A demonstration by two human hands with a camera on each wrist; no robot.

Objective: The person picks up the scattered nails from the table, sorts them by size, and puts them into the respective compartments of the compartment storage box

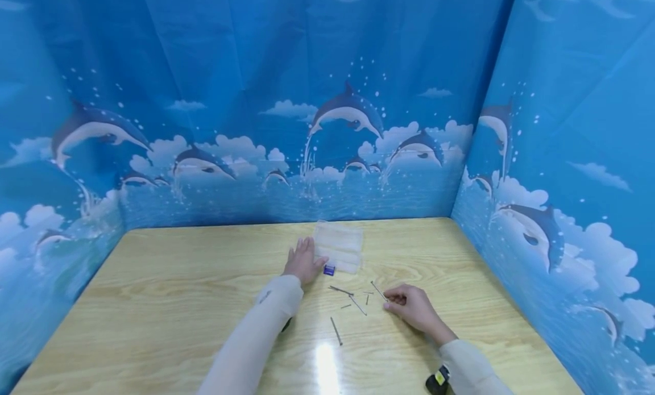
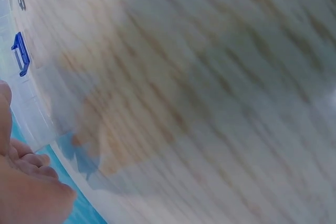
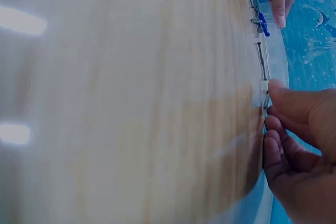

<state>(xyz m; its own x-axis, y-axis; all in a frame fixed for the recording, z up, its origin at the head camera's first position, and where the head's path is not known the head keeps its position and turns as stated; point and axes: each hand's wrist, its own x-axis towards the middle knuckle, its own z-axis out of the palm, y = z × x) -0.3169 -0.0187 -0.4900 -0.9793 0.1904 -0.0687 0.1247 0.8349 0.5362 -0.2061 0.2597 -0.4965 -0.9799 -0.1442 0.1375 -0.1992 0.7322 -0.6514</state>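
A clear plastic box (image 1: 338,241) with a blue latch (image 1: 329,270) lies at the back middle of the table. My left hand (image 1: 303,263) rests at its left side, fingers extended and thumb pointing toward the latch. To the right, my right hand (image 1: 411,307) pinches one end of a long nail (image 1: 378,291) between thumb and fingers, low over the tabletop. Several loose nails lie between the hands, among them a long nail (image 1: 336,331) closer to the front and a short nail (image 1: 367,299). In the right wrist view, the pinching fingers (image 3: 278,95) partly cover the held nail.
The wood-grain table (image 1: 204,287) runs back to a blue dolphin-print curtain (image 1: 245,99), which also stands along the right side. A black device (image 1: 437,379) is worn at the right wrist. Bright light reflects off the table's front middle.
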